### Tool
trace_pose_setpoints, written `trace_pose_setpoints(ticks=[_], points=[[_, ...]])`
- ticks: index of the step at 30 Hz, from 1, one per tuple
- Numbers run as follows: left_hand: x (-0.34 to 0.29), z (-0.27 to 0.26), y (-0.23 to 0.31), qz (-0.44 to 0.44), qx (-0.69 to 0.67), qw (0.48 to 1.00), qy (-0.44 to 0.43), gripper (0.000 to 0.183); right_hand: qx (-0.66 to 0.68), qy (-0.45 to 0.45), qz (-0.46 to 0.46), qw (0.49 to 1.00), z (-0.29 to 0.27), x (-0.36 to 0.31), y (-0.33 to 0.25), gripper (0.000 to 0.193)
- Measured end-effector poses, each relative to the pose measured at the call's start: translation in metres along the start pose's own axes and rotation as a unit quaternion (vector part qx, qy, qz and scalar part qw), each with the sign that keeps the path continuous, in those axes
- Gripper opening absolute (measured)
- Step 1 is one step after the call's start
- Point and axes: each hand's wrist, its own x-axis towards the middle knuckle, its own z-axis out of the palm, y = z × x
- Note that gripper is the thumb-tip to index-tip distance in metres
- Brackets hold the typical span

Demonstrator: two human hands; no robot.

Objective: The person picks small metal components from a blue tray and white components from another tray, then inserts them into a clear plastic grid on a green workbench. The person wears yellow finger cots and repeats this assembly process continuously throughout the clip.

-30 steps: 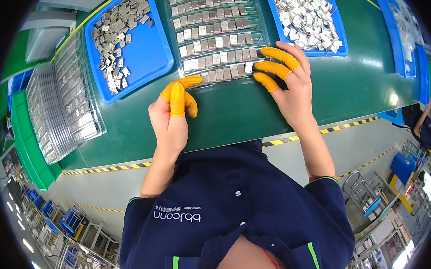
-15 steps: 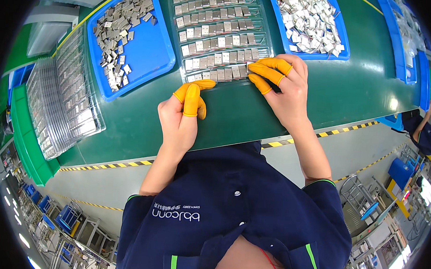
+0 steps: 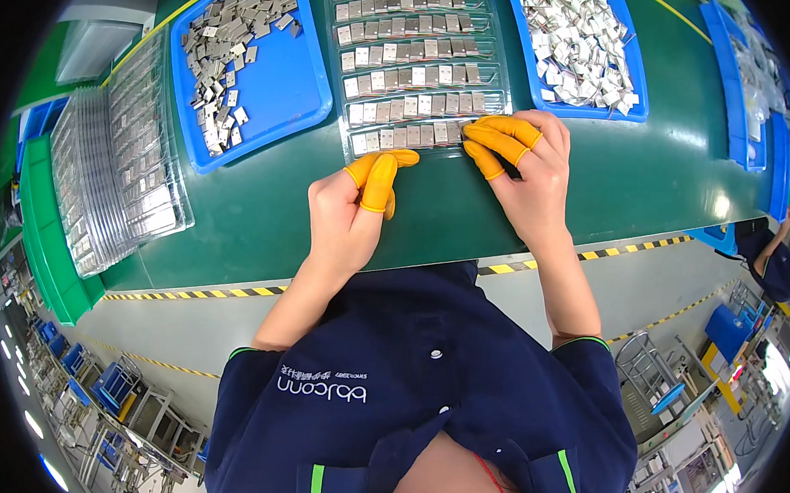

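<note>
A clear plastic tray (image 3: 505, 84) lies before me, with several rows of small metal plates (image 3: 408, 104) in its slots. My right hand (image 3: 526, 164), yellow cots on its fingers, is at the right end of the nearest row. Its thumb and fingertips close on a small metal plate (image 3: 462, 133) there, mostly hidden by the fingers. My left hand (image 3: 357, 196), also with yellow cots, rests at the tray's near edge. Its index finger points right along that edge, the thumb pressed against it and another finger curled beneath. Whether anything is between them is hidden.
Left of the tray, a blue bin (image 3: 283, 87) holds loose metal plates. A blue bin (image 3: 542, 110) of white pieces with thin wires stands right. Stacked clear trays (image 3: 120, 182) lean by a green bin (image 3: 47, 240) at far left. Striped tape (image 3: 208, 294) marks the table's front edge.
The view has shifted a little, so the tray appears further right. My left hand has slid slightly right along the tray's near edge. My right hand stays at the row's right end.
</note>
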Motion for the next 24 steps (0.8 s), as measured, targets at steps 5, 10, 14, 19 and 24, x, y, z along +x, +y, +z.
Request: trace_pose_setpoints(ticks=[5,10,14,19,24], points=[[0.0,-0.001,-0.001,0.001,0.015,1.0,0.001,0.021,-0.008,0.002,0.006,1.0,0.001,-0.002,0.0,0.022],[0.0,-0.002,-0.002,0.017,0.027,0.999,0.003,0.02,-0.016,-0.001,0.009,1.0,0.001,-0.001,-0.002,0.022],[0.001,-0.006,0.0,0.027,0.027,0.999,0.021,0.019,-0.012,0.039,-0.006,0.999,-0.002,0.001,-0.003,0.023],[0.011,-0.036,-0.007,0.049,0.021,0.99,0.129,0.016,-0.049,0.121,0.057,0.99,-0.02,0.015,0.017,0.023],[0.038,-0.092,-0.016,0.079,0.129,0.961,0.232,0.017,-0.11,0.051,0.115,0.986,-0.04,0.045,0.062,0.029]])
